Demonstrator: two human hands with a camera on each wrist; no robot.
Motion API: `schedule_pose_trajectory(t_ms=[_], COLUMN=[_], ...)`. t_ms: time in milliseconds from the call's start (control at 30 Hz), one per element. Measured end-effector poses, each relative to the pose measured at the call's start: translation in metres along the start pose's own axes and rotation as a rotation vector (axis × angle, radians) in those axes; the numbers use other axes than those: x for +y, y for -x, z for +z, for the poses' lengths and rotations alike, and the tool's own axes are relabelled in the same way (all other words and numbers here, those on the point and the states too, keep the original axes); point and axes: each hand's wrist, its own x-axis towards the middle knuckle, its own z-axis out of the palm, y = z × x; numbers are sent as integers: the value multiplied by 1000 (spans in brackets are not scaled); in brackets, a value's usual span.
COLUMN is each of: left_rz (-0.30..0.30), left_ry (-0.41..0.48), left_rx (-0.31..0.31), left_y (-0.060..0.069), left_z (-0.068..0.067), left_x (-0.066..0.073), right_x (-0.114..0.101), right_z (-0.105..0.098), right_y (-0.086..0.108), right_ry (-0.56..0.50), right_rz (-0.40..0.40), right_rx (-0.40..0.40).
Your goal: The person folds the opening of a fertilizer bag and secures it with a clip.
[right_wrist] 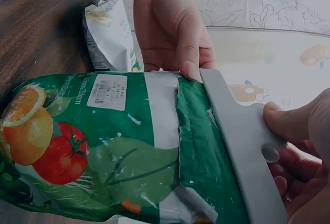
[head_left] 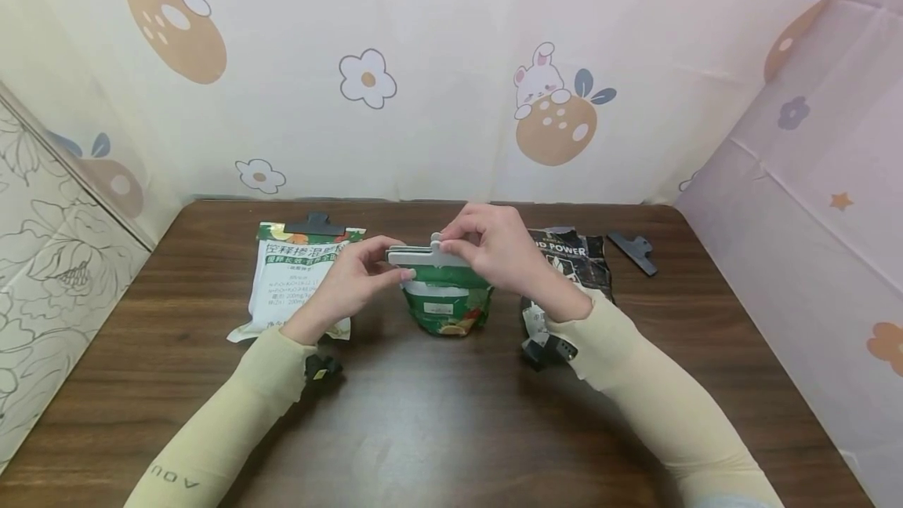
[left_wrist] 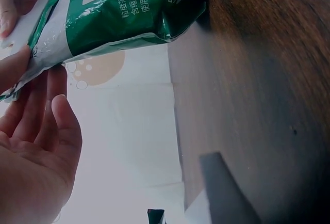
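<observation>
A person in cream sleeves [head_left: 233,406] is working with both hands at a dark wood-grain bench [head_left: 416,406]. In the middle, a green bag [head_left: 447,300] printed with a tomato and an orange slice is standing upright, its base appearing to be resting on the bench. A pale grey clip [head_left: 423,258] is lying along the bag's top edge. The left hand [head_left: 361,277] is pinching the bag's top corner at the clip's left end, the thumb pressing the near face and the fingers reaching behind. The right hand [head_left: 491,245] is pinching the clip's rounded handle between thumb and fingers; whether the clip's bars are fully closed, one cannot tell. Near the left hand, a white bag [head_left: 289,281] with green lettering is lying on the bench, a black clip [head_left: 313,226] sitting across its top. To the right, partly hidden by the right forearm, a black bag [head_left: 582,257] is lying, and a loose dark clip [head_left: 632,252] is resting just beyond it. Behind everything, a pale wall covering [head_left: 437,6] is showing rabbits, flowers and orange fruit.
</observation>
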Motion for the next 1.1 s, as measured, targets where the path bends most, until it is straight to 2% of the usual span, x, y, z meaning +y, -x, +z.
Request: schedule_pose_trajectory(t_ms=[267, 400, 567, 800, 1100], left_rz=[25, 39, 16, -18, -32], left_ry=[-6, -19, -53, -75, -47], left_rx=[-1, -23, -31, -43, -112], left_y=[0, 1, 7, 17, 28], left_z=[0, 1, 1, 1, 0], left_x=[-3, -4, -4, -9, -16], right_x=[8, 10, 16, 33, 48], right_z=[1, 0, -1, -4, -6], right_y=[2, 6, 14, 30, 61], right_ry=[-12, -53, -100, -107, -41], right_rz=[12, 79, 156, 214, 284], right_rx=[-18, -32, -31, -53, -121])
